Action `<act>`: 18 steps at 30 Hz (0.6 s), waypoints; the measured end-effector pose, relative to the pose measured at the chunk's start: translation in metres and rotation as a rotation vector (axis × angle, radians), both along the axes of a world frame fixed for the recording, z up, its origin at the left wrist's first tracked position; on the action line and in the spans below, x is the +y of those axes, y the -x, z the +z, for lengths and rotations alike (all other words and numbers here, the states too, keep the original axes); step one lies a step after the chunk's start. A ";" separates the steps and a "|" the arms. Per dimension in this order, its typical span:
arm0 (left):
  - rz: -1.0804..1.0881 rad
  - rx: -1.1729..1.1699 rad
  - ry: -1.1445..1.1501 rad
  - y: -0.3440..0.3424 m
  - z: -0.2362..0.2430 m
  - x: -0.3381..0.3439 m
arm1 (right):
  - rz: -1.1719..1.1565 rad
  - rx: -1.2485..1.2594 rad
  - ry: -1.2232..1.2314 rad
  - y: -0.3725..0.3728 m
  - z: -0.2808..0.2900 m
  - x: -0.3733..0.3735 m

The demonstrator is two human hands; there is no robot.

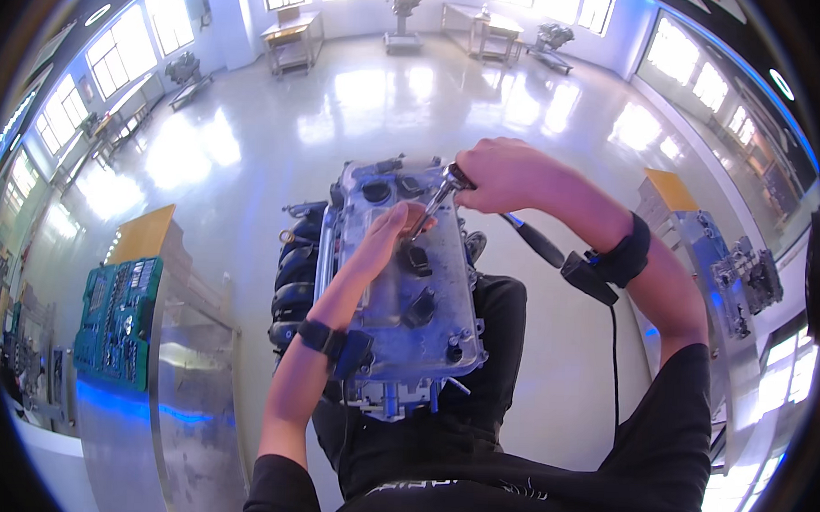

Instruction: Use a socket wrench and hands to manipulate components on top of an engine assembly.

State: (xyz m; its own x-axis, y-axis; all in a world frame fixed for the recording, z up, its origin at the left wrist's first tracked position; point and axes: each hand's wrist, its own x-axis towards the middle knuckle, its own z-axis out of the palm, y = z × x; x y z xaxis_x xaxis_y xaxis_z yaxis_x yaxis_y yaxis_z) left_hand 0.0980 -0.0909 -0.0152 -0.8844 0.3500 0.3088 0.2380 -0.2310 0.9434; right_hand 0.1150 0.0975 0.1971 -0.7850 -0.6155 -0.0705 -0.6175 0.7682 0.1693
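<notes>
My right hand (500, 176) is closed round a chrome ratchet (452, 178) with a long extension bar (435, 204) slanting down to the engine's top. My left hand (391, 228) wraps its fingers round the lower part of that bar. Beneath both lies an engine with a translucent cover (380, 336), carrying several black parts (418, 304) and a round black cap (375, 192). The bar's lower end is near a black part at the cover's middle; its exact contact is hidden. Black ribbed piping (294, 272) runs down the engine's left side.
A metal cabinet (188, 402) at left bears an open green tool case (119, 323). At right a metal bench (725, 330) holds metal engine parts (748, 272). My dark-clad leg (499, 331) is beside the engine. Further engines on stands (402, 35) and work tables (291, 31) line the far windows.
</notes>
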 end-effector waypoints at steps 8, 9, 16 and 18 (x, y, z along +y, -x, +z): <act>-0.026 0.061 0.095 0.009 0.031 -0.021 | -0.053 -0.062 0.094 0.006 -0.017 0.011; -0.039 0.075 0.110 0.010 0.039 -0.020 | -0.081 -0.079 0.119 0.006 -0.016 0.009; -0.144 0.085 -0.020 0.013 0.050 0.029 | -0.144 -0.096 0.187 0.001 -0.017 0.000; -0.075 0.040 -0.053 0.013 0.042 0.039 | -0.179 -0.119 0.252 0.003 -0.027 0.004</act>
